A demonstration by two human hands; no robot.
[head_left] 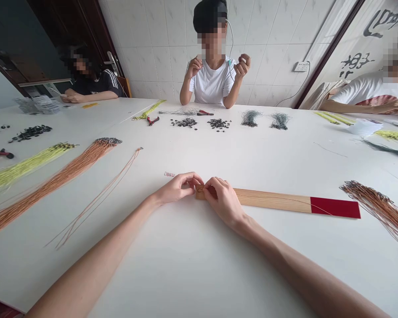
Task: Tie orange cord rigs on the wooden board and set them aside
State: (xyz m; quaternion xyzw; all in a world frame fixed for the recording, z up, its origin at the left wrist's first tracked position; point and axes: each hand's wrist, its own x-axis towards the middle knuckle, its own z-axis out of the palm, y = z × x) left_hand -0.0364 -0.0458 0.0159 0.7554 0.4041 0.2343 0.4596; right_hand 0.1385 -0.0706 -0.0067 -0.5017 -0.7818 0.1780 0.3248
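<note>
A flat wooden strip (268,199) with a red end panel (334,207) lies on the white counter (199,269), straight ahead of the person. Both hands hold its left end in a narrow pinch: the left hand (181,187) grips the tip, and the right hand (223,202) presses just beside it. A small paper label (169,174) sits near the left hand. Loose copper-coloured strands (96,198) and a thick copper-coloured wire bundle (53,185) lie to the left, with another bundle (381,216) just past the red panel. Farther across, red-handled pliers (153,120) and piles of black pieces (185,123) lie well apart from the hands.
</note>
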